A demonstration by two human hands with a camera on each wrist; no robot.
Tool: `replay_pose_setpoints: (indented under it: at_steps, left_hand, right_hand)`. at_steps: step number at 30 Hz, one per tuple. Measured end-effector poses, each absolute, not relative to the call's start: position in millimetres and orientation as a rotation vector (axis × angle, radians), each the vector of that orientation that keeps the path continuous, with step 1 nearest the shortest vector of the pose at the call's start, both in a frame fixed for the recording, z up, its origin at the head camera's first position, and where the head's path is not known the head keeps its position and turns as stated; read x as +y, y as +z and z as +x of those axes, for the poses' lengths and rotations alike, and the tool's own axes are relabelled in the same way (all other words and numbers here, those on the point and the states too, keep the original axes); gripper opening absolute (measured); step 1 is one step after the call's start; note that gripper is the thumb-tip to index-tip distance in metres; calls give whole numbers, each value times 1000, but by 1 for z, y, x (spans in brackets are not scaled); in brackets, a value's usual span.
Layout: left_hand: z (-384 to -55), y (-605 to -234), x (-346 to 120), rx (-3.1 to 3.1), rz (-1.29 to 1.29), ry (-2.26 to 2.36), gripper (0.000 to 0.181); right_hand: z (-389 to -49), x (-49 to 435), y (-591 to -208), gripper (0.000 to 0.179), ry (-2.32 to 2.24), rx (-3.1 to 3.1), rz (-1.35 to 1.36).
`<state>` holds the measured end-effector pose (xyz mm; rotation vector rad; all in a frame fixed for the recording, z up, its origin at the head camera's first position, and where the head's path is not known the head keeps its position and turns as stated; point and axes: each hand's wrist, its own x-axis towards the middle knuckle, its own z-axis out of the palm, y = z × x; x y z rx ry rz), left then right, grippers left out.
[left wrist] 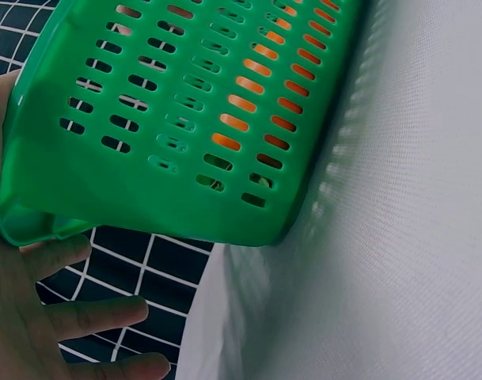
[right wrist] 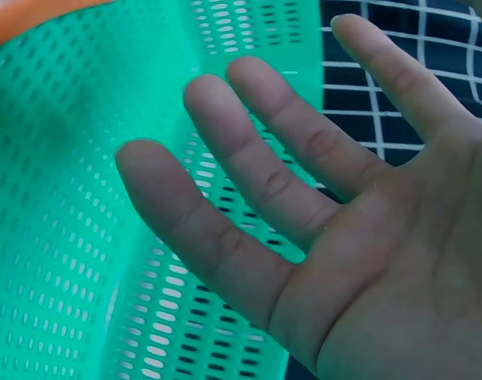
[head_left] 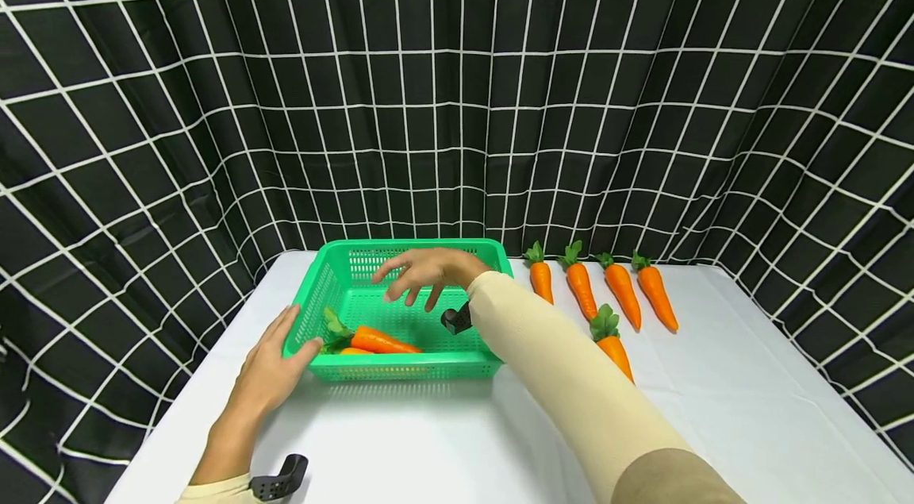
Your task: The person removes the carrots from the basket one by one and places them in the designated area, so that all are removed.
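Note:
A green plastic basket (head_left: 446, 361) with slotted walls stands on the white table. Inside, by its front left, lies an orange carrot (head_left: 378, 340) with green leaves, and part of another carrot (head_left: 353, 351) shows beside it. My left hand (head_left: 267, 369) touches the basket's front left corner, thumb at the rim; in the left wrist view its other fingers (left wrist: 98, 317) are straight and spread past the corner. Over the inside of the basket hovers my right hand (head_left: 424, 270), fingers spread and apart from the carrots. Its palm, seen in the right wrist view, holds nothing.
Right of the basket, several carrots (head_left: 621, 294) lie in a row with their leaves to the back. One more carrot (head_left: 614, 353) lies nearer, partly behind my right sleeve (head_left: 564, 377). A black curtain (head_left: 443, 91) with a white grid surrounds the table's back and sides.

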<state>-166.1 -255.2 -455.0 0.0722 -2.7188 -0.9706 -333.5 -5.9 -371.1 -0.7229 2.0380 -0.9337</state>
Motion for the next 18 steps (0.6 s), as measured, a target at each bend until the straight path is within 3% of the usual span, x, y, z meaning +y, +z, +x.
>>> replay_pose_setpoints:
  at_steps: [18]
  left_hand:
    - [-166,-454,-255,-2715,82,-997,75]
  right_hand:
    - [-319,-36,-412,58,-752,1948,-685]
